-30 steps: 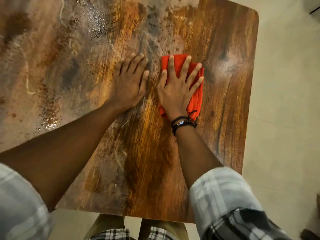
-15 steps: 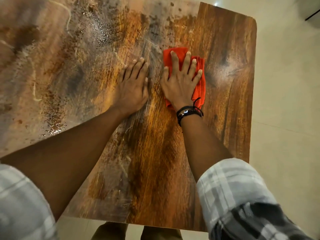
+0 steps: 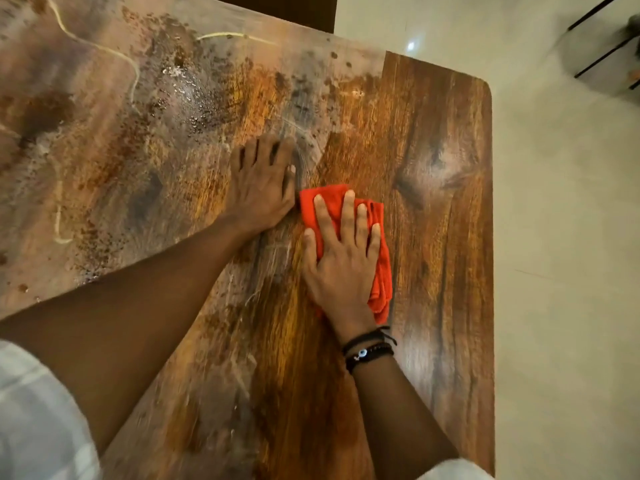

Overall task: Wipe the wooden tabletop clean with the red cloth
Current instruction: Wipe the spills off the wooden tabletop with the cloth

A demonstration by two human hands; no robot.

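The right hand [image 3: 341, 261] lay flat on the red cloth [image 3: 377, 237], fingers spread and palm pressing it down against the tabletop [image 3: 443, 265], gripping nothing. The cloth was folded into a long pad whose long axis ran from the near edge toward the far edge, roughly in line with the forearm, and it sat in the right half of the tabletop, well in from the right edge. The left hand [image 3: 258, 188] rested just beside the cloth's far left corner, also flat with fingers loosely spread, bare on the wood and apparently bracing. What mattered for the coming stroke was that the dirt lay to the left and far side of the cloth: a wide pale film with brown specks [image 3: 104, 216], shiny droplets [image 3: 194, 98] and thin whitish trails [image 3: 104, 50] covered the left and far-left stretch, while the strip along the right edge up to the far right corner looked dark and clean. The right hand, already on the cloth, seemed the one to push it that way, and the left hand stood directly in that path. Much of the job appeared undone. Beyond the right edge was a pale tiled floor [image 3: 561, 237], with a dark-framed object [image 3: 606, 46] blurred at the far right.
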